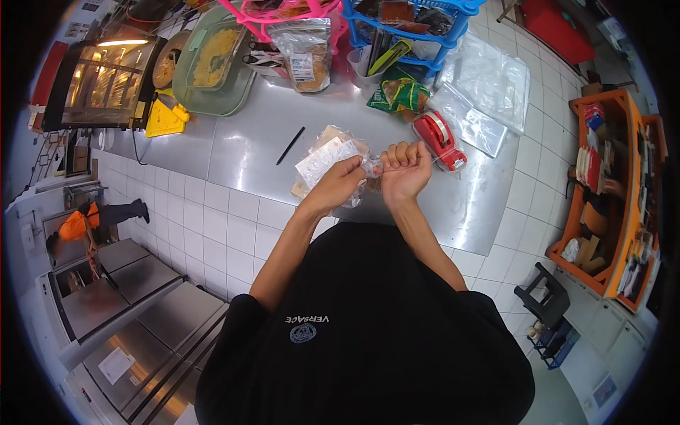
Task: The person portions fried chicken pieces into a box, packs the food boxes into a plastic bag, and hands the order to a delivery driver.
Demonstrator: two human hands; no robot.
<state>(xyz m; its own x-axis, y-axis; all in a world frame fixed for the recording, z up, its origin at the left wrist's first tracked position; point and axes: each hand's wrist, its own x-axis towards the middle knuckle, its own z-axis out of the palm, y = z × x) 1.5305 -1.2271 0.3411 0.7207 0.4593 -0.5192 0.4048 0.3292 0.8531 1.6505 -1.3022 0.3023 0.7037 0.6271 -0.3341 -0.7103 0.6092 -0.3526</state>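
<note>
A clear plastic bag [333, 157] with a white label and flat, pale contents lies at the table's near edge. My left hand [338, 185] is closed on the bag's gathered end, thumb and fingers pinched together. Close on its right, my right hand [406, 172] has its fingers curled in, at the tip of the bag's twisted end; what its fingers hold, if anything, is hidden. A black pen [290, 145] lies left of the bag. Just right of my right hand stands a red tape dispenser [438, 139].
Along the steel table's [241, 159] far side are a green tub [210, 99], a pink basket [301, 18], a blue rack [430, 46] and plastic sheets [489, 78]. A person [92, 219] in orange stands far left. An orange shelf [613, 191] is at right.
</note>
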